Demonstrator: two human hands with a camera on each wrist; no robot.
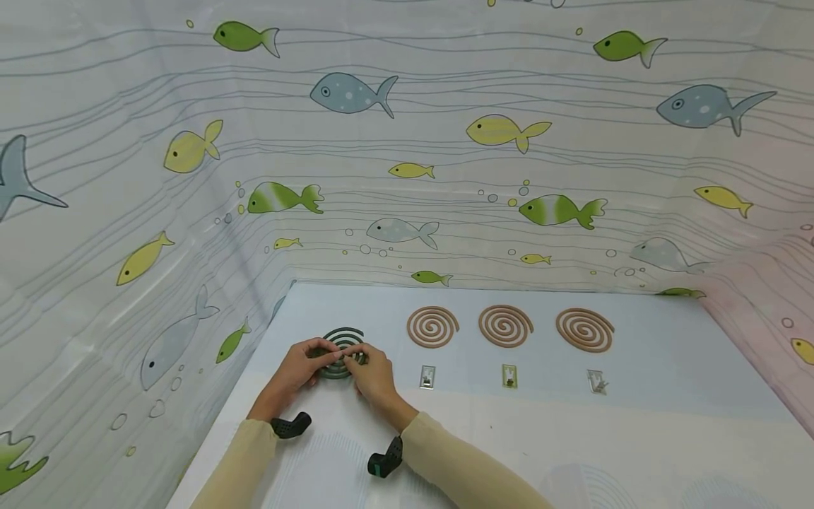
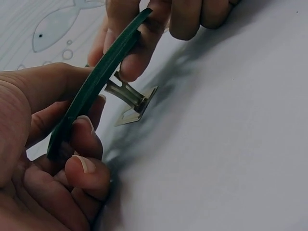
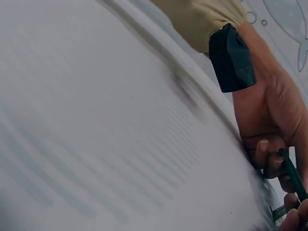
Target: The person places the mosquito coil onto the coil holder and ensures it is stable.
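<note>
From the head view, we look down on the left hand (image 1: pixel 297 369) and the right hand (image 1: pixel 378 378) meeting at the green coil (image 1: pixel 335 375), towards the left side of the white table (image 1: pixel 470 438). Both have bent fingers, and their fingertips come together about the coil's centre. To the right, in a row, lie the left brown coil (image 1: pixel 432 327), the middle brown coil (image 1: pixel 505 326) and the right brown coil (image 1: pixel 584 329). In front of each, and apart from it, sits a small metal piece: the left plate (image 1: pixel 427 377), the middle plate (image 1: pixel 509 376) and the right plate (image 1: pixel 597 382), whose tongue seems bent up. We count none of these three pairs as joined.

In the left wrist view, we see the left hand's fingers curled round the edge of the green coil, which is tilted. The right hand pinches the coil from both faces, one fingertip touching the prong of a metal stand (image 2: pixel 126 95) below it. We judge the joining of coil and stand to be under way; whether the prong is seated, we cannot tell.

In the right wrist view, we get the left hand beyond its black wrist device (image 3: pixel 233 60), with the coil's edge and a bit of the stand at the lower right. Most of the right hand is out of frame here.
</note>
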